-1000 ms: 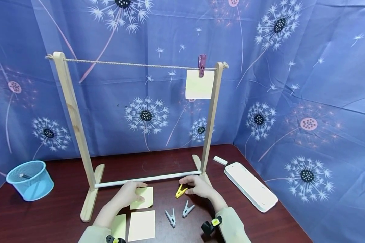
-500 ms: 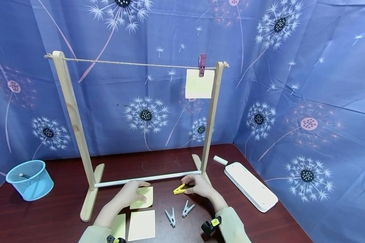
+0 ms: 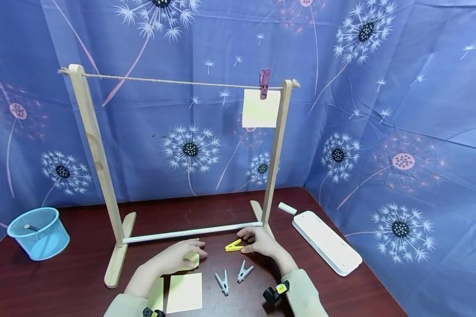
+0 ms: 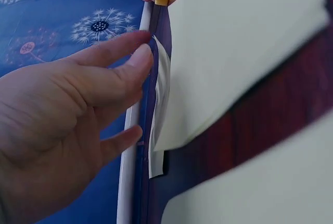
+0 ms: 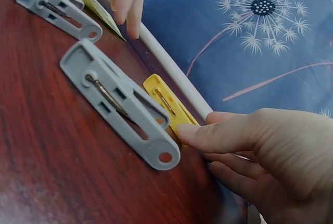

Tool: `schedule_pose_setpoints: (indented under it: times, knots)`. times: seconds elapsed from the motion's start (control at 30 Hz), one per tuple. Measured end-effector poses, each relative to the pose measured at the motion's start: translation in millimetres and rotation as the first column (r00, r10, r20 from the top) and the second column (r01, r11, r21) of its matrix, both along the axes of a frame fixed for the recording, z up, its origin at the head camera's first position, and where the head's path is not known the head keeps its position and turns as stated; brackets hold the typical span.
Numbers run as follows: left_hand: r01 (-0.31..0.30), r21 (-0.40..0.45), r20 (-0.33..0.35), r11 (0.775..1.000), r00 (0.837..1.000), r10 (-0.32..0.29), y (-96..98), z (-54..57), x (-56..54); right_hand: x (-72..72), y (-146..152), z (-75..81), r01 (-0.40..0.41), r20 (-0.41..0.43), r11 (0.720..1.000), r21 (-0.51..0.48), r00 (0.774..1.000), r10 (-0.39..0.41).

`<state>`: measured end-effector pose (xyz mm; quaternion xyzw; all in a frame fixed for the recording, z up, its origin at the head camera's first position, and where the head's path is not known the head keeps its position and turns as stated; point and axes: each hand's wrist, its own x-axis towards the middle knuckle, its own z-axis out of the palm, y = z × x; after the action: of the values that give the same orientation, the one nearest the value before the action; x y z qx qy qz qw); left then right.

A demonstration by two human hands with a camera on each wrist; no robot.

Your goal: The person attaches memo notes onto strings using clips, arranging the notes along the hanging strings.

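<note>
One yellow clothespin (image 3: 231, 248): at the tabletop (image 3: 63, 281), just in front of the frame's white crossbar (image 3: 194, 232), between the hands; can't tell if it rests fully.
Right hand (image 3: 262, 244): thumb and fingers pinch the splayed handle end; probably held there so a squeeze can spread the nose, which points away, toward the left hand (image 3: 173, 259).
Left hand: over the far note (image 3: 193, 262), fingers loosely extended, thumb apart; paper contact unclear. Position looks suited to reaching the note's free edge.
Clothespin look: bright yellow, plastic-looking, V profile, metal spring in the body.
Grey clothespins (image 3: 225, 290): two, lying apart nearer the wearer, likely laid out for easy reach.
Near note (image 3: 185, 293): flat, pale yellow; another note (image 3: 156, 296) beside it, partly behind the left forearm.
Hanging note (image 3: 260, 110): maroon clothespin (image 3: 264, 83) clamps its top edge at the rope (image 3: 162, 81), so it hangs face-on by the right post.
</note>
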<state>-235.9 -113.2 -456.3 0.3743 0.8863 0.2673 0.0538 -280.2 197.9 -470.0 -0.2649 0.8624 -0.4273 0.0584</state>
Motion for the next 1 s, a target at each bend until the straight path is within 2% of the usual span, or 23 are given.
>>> schedule_pose_setpoints:
  times: [0.27,0.47,0.7,1.0]
  knots:
    - [0.017,-0.023,-0.052,1.0,0.998,-0.018,1.6,-1.1,0.8,0.9,0.7,0.3,0.002,-0.033,0.999,0.046,0.999,-0.001]
    - [-0.006,-0.063,-0.069,0.998,0.998,0.001,3.2,-0.4,3.2,1.0,0.5,0.1,0.002,-0.031,0.998,0.059,1.0,0.0]
    - [-0.038,-0.04,-0.057,0.998,0.998,0.035,3.9,-0.8,3.3,-1.2,0.9,-2.5,-0.01,-0.038,0.998,0.067,0.999,0.012]
    - [-0.043,-0.014,-0.073,0.999,0.996,0.042,4.0,-0.8,3.2,-0.8,0.7,-0.5,-0.014,-0.042,0.997,0.074,0.999,0.017]
